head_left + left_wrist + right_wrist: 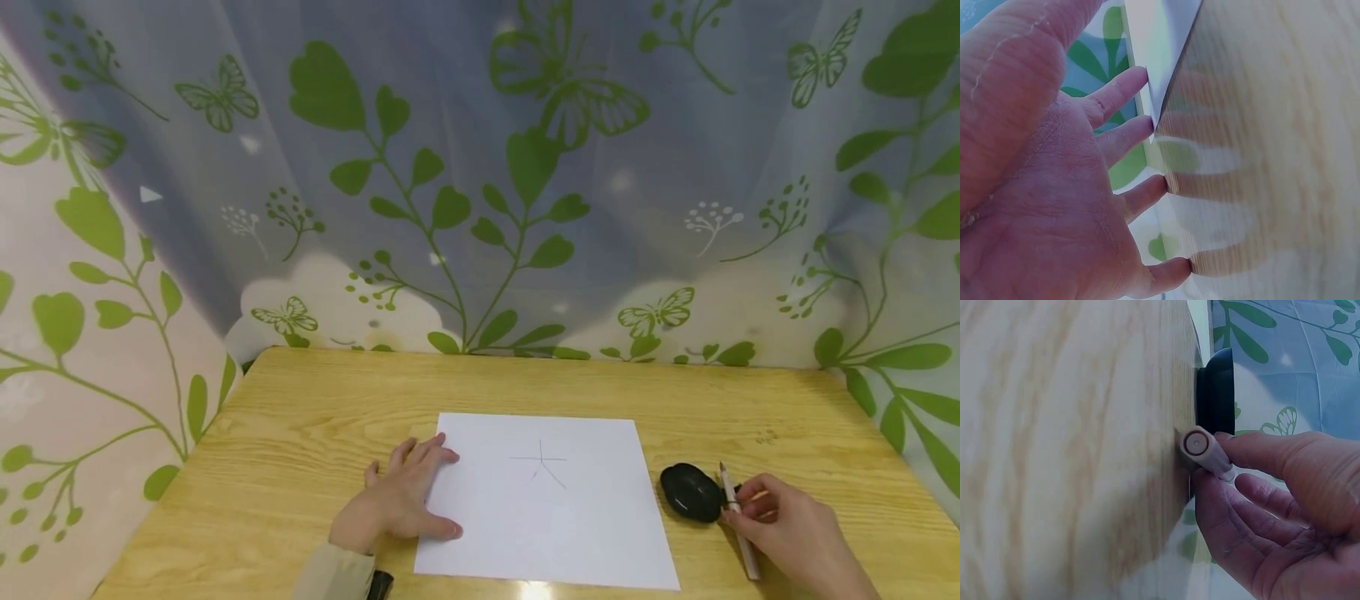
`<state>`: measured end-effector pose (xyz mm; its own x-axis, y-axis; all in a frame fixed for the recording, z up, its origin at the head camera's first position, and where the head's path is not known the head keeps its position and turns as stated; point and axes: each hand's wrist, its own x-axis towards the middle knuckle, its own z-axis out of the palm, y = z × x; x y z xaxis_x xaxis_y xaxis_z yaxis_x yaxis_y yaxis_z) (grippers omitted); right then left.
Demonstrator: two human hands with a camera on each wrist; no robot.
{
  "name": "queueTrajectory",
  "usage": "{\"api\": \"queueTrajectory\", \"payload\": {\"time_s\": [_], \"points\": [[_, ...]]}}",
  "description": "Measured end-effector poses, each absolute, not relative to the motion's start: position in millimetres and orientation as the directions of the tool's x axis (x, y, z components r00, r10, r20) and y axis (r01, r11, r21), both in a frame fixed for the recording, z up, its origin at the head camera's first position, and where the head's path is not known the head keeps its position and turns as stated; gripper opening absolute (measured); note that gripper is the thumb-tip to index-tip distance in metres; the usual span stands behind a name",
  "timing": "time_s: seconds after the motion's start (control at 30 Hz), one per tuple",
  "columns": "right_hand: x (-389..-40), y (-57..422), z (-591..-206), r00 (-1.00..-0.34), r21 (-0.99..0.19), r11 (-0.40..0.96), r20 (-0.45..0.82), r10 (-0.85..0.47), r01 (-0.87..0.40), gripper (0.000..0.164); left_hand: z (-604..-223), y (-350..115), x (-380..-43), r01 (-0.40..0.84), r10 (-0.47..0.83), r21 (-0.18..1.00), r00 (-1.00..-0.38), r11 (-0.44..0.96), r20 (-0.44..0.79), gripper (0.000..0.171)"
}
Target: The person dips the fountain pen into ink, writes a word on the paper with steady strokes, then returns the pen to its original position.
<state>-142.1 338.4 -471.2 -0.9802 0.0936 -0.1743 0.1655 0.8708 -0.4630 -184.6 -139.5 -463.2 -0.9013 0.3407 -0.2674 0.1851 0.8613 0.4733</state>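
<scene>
A sheet of white paper (555,525) lies on the wooden table, with a few thin dark strokes crossing and branching near its upper middle. My left hand (401,496) rests spread at the paper's left edge; its thumb and a fingertip lie on the sheet. In the left wrist view the left hand (1066,169) has its fingers apart, tips at the paper corner and wood. Right of the paper, my right hand (795,525) pinches a slim pale pen (744,546), dark tip pointing away. The right wrist view shows the pen's round end (1196,444) between thumb and fingers.
A glossy black oval object (690,492) sits between the paper and the pen, close to the pen. Behind the wooden table (337,392) hangs a curtain (450,275) with green leaves and butterflies. A small black item (380,585) shows by the left sleeve.
</scene>
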Motion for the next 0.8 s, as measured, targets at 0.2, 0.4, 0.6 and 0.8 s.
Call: {"api": "queueTrajectory", "payload": {"time_s": [0.2,0.4,0.6,0.8], "points": [[-141.8,338.1,-469.7,-0.979,-0.467,0.868,-0.180,0.092,0.167,0.036,-461.0,-139.1,-184.1,0.189,0.342,0.471,-0.901,0.862,-0.266,0.084],[-140.8,339.3,-472.8,-0.979,-0.470,0.867,-0.184,0.085,0.164,0.035,-461.3,-139.0,-181.9,0.190,0.346,0.473,-0.898,0.860,-0.270,0.083],[-141.6,340.0,-472.0,-0.976,-0.465,0.867,-0.193,0.097,0.178,0.034,-463.3,-139.4,-181.3,0.193,0.351,0.479,-0.898,0.856,-0.265,0.082],[-139.9,341.0,-468.2,-0.968,-0.464,0.863,-0.228,0.105,0.203,0.044,-461.2,-139.6,-184.6,0.207,0.358,0.458,-0.893,0.865,-0.272,0.083]]}}
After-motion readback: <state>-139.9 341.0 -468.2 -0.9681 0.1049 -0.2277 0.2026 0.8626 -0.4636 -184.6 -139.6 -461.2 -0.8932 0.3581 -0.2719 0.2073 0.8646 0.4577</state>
